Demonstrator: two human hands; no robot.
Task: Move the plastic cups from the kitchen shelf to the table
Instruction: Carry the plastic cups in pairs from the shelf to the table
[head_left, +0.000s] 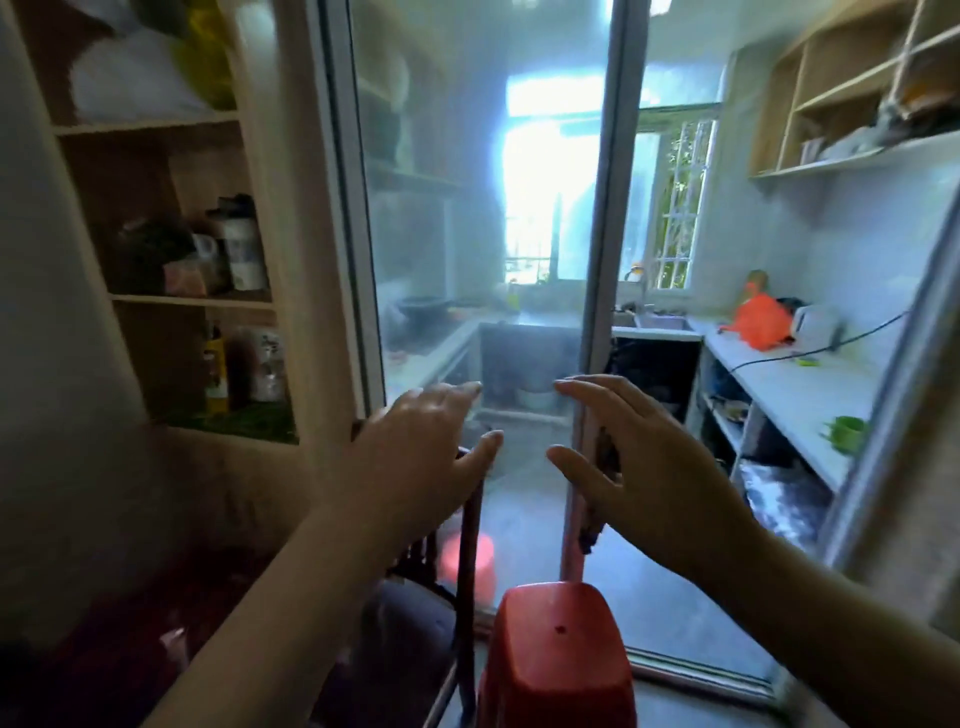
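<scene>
I stand at a sliding glass door (467, 208) that leads into a kitchen. My left hand (421, 447) and my right hand (634, 457) are raised in front of me, palms facing each other, fingers apart, holding nothing. A green plastic cup (848, 432) sits on the white counter (789, 384) at the right, well beyond my right hand. Wooden wall shelves (841, 88) hang above that counter with blurred items on them.
A red plastic stool (558, 654) stands just below my hands, with a dark chair (467, 545) to its left. On my left is an open cupboard (171, 208) with bottles and jars. An orange cloth (761, 319) and a cable lie on the counter.
</scene>
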